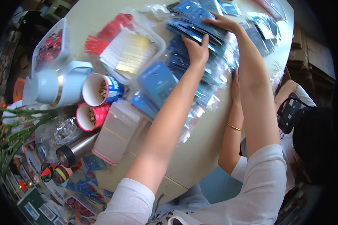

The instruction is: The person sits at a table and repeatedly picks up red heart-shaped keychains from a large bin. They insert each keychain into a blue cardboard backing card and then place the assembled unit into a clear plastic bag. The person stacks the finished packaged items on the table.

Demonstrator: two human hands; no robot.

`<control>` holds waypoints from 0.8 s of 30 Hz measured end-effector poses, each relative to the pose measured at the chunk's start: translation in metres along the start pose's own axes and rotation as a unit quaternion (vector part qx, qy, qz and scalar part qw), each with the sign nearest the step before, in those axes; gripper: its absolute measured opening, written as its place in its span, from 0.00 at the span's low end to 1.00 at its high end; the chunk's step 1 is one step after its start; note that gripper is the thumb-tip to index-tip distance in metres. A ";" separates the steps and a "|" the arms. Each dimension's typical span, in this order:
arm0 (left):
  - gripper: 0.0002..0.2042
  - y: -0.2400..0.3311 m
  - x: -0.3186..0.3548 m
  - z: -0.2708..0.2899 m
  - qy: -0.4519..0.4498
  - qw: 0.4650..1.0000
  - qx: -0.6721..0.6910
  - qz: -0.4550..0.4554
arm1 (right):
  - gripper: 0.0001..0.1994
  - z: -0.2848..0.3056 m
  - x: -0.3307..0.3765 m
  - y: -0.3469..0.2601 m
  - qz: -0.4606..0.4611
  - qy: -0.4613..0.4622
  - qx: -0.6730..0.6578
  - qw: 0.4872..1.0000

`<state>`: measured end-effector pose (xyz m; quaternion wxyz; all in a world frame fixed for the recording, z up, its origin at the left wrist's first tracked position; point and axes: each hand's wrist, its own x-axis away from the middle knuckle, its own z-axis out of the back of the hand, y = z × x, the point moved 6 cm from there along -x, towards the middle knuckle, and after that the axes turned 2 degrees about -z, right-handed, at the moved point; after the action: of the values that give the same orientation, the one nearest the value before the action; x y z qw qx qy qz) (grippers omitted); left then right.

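Note:
My left hand (196,48) presses flat against the near side of a tall stack of blue cards in clear bags (196,24). On the far top of the same stack rests my right hand (222,21), fingers spread over the bags. Both forearms reach up from the lower edge. More blue packets (157,80) lie loose on the pale table (199,150) just left of the stack.
A co-worker's hand with a gold bangle (234,88) rests on the table's right side. A clear tray with white and gold sheets (129,52), two paper cups (99,90), a pile of empty clear bags (118,129), a steel flask (75,150) and a white basket (50,47) stand left.

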<state>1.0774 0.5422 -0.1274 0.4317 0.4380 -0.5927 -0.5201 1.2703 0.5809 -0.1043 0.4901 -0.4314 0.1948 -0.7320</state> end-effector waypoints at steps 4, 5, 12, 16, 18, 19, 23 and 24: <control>0.38 -0.001 -0.002 -0.011 -0.002 1.000 -0.018 -0.002 | 0.50 0.011 -0.006 0.018 -0.032 0.080 0.077 0.993; 0.39 -0.001 -0.001 -0.012 0.001 1.000 -0.024 -0.010 | 0.49 0.010 -0.007 0.014 -0.013 0.077 0.081 0.994; 0.44 -0.002 -0.003 -0.017 0.021 0.999 0.009 -0.050 | 0.48 0.030 0.002 -0.002 0.081 0.168 0.158 0.970; 0.38 0.017 0.003 -0.005 0.009 0.997 0.049 0.054 | 0.42 0.033 0.016 -0.021 0.110 0.297 0.309 0.897; 0.32 0.025 -0.005 -0.010 -0.075 0.955 0.236 0.164 | 0.38 0.044 0.019 -0.008 0.096 0.272 0.296 0.911; 0.28 0.032 -0.008 -0.009 -0.115 0.916 0.319 0.215 | 0.36 0.045 0.018 -0.008 0.091 0.259 0.285 0.918; 0.09 0.058 0.011 0.017 -0.063 0.930 0.275 0.237 | 0.30 0.023 0.012 0.002 0.027 0.190 0.163 0.968; 0.05 0.046 0.009 0.025 -0.036 0.952 0.217 0.215 | 0.29 0.022 0.013 -0.005 0.051 0.212 0.190 0.957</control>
<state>1.0473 0.5429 -0.0829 0.4064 0.3643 -0.7863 -0.2895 1.2839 0.5744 -0.0828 0.5466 -0.1549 0.1734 -0.8045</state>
